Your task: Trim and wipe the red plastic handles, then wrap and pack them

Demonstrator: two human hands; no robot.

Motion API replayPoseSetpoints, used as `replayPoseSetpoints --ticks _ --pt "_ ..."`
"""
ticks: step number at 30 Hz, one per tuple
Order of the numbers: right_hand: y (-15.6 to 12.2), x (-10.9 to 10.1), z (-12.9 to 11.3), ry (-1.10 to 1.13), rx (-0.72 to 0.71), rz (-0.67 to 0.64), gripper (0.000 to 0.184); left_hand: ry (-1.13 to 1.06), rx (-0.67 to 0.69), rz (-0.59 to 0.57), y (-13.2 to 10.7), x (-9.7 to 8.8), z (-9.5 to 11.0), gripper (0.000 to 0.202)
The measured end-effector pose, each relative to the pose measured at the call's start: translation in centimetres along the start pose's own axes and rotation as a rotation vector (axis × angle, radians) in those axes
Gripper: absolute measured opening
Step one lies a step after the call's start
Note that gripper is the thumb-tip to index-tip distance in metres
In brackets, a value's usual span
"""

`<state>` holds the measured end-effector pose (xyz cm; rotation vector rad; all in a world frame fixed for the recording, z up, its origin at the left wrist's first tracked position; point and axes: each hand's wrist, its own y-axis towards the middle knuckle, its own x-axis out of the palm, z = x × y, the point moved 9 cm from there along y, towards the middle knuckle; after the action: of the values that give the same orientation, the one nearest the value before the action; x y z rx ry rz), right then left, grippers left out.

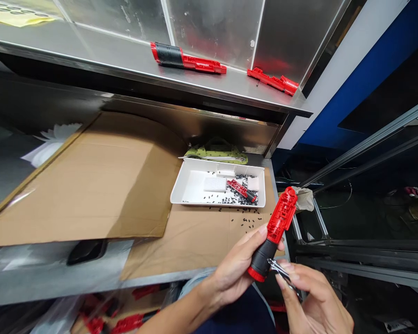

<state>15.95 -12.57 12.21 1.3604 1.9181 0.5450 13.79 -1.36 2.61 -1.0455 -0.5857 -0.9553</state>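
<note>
Steel shelving (101,46) was recorded across the top of the view, and a cardboard sheet (80,185) was found on its lower shelf at 9 o'clock. A white tray (216,163) was noted just above centre, resting on a second piece of cardboard (181,246).

The person's left hand (238,271) was observed at 5 o'clock, its fingers curled closed around a red-and-black tool handle (277,232). That handle was held tilted at 4 o'clock, just beside the tray's near right corner. The person's right hand (313,301) was positioned at 5 o'clock, with thumb and forefinger pinched on small metal tweezers (280,271). Their tips were close to the black grip, but contact could not be confirmed.

A red-and-black part (170,55) and a red part (273,81) were placed on the upper shelf at 12 and 1 o'clock. Two white foam blocks (215,184), a red part (241,190) and black screws (226,199) were found in the tray, with loose screws (244,220) on the cardboard in front.
</note>
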Motion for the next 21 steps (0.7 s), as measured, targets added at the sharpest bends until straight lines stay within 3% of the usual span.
replayPoseSetpoints --ticks 5,14,21 --pt "-0.1 -1.2 0.2 -0.005 0.005 0.028 0.02 -0.059 -0.032 0.012 0.0 0.0 0.0 0.047" --pt "0.2 0.2 -0.1 0.007 -0.045 -0.045 0.023 -0.034 -0.005 -0.026 0.1 0.1 0.0 0.045" --pt "-0.1 0.0 -0.1 0.0 -0.025 -0.02 0.02 0.018 0.038 -0.002 0.1 -0.1 0.2 0.047"
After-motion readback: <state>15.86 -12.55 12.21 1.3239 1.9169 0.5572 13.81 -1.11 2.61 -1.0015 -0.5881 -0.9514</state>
